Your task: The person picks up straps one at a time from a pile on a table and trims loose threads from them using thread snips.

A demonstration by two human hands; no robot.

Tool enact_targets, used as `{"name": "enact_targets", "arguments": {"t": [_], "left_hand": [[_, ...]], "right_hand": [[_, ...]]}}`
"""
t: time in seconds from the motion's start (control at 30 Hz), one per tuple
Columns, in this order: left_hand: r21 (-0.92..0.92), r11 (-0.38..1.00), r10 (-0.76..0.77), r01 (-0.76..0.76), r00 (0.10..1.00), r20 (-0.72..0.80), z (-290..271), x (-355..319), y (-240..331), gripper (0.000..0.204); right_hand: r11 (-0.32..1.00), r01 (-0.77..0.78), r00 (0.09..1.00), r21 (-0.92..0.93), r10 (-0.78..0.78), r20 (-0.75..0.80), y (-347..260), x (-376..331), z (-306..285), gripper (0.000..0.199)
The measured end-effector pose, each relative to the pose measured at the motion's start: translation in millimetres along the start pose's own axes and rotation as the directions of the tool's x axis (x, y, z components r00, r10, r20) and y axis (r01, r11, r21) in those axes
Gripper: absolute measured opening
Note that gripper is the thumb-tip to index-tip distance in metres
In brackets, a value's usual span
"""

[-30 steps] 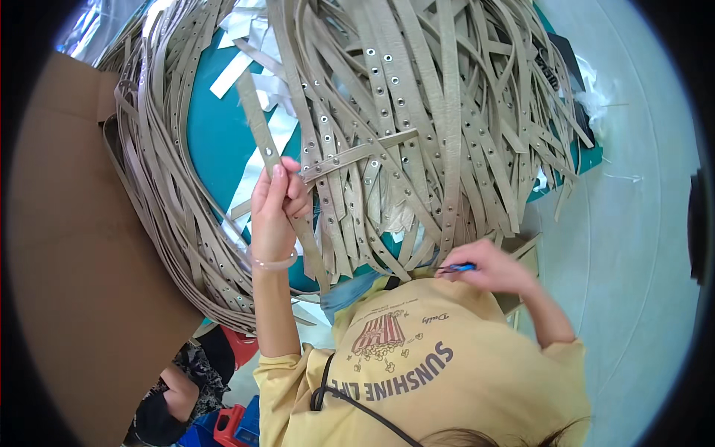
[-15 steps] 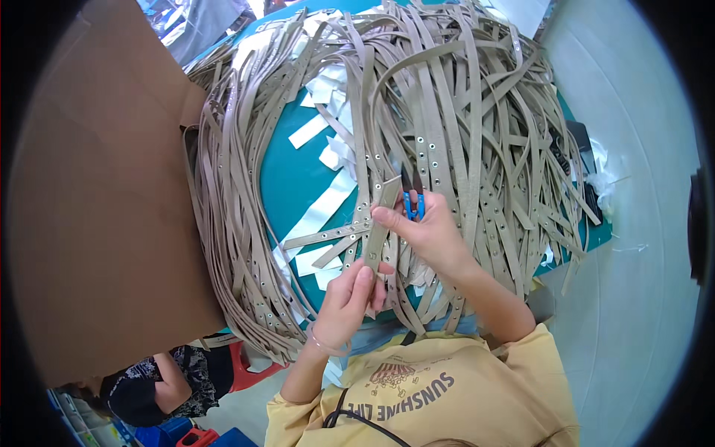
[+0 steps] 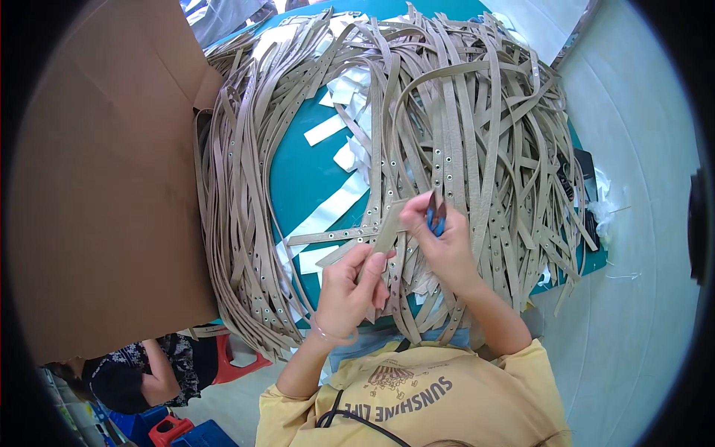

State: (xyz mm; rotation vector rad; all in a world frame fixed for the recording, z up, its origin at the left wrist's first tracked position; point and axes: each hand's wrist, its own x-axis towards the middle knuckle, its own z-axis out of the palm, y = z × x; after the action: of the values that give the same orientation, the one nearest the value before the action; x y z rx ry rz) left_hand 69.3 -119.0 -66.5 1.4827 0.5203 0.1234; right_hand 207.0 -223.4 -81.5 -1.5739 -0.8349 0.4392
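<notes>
My left hand (image 3: 351, 287) pinches one tan strap (image 3: 384, 237) with eyelet holes, held up over the table's near edge. My right hand (image 3: 439, 242) grips small blue-handled snips (image 3: 435, 212), their tip at the strap's upper end. Both hands are close together above a big heap of like tan straps (image 3: 462, 141) that covers most of a teal table (image 3: 305, 175). White paper strips (image 3: 328, 212) lie on the bare teal part, just left of my hands.
A large brown cardboard sheet (image 3: 104, 186) stands at the left, against the strap pile. Another person (image 3: 138, 372) in dark patterned clothes sits low at the lower left, near red and blue stools (image 3: 175, 432). Pale floor (image 3: 640, 298) lies to the right.
My left hand came down from high over the pile to the near edge with a strap. My right hand with the snips moved in from the right and met it.
</notes>
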Motion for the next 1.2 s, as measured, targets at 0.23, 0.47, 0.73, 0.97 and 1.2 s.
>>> {"name": "enact_targets", "arguments": {"t": [0.23, 0.47, 0.73, 0.97, 1.2], "left_hand": [[-0.224, 0.973, -0.052, 0.048, 0.999, -0.01, -4, 2, -2, 0.03], [-0.271, 0.961, -0.047, 0.061, 0.997, 0.058, -1, -1, -3, 0.037], [-0.25, 0.967, -0.029, 0.044, 0.998, 0.063, -2, 0, -9, 0.037], [-0.252, 0.965, -0.057, 0.072, 0.996, 0.07, -6, 2, -6, 0.032], [-0.329, 0.941, -0.052, 0.083, 0.993, 0.102, -8, 4, -8, 0.03]], "right_hand": [[0.928, 0.172, 0.982, -0.331, -0.188, -0.018, -8, -17, -1, 0.027], [0.936, 0.135, 0.975, -0.326, -0.184, -0.126, -2, -17, 1, 0.024], [0.911, 0.192, 0.952, -0.364, -0.263, -0.158, 3, -17, 1, 0.021], [0.964, 0.09, 0.972, -0.251, -0.14, -0.188, -1, -14, -3, 0.025], [0.847, 0.294, 0.942, -0.444, -0.335, -0.015, -1, -37, 4, 0.03]]}}
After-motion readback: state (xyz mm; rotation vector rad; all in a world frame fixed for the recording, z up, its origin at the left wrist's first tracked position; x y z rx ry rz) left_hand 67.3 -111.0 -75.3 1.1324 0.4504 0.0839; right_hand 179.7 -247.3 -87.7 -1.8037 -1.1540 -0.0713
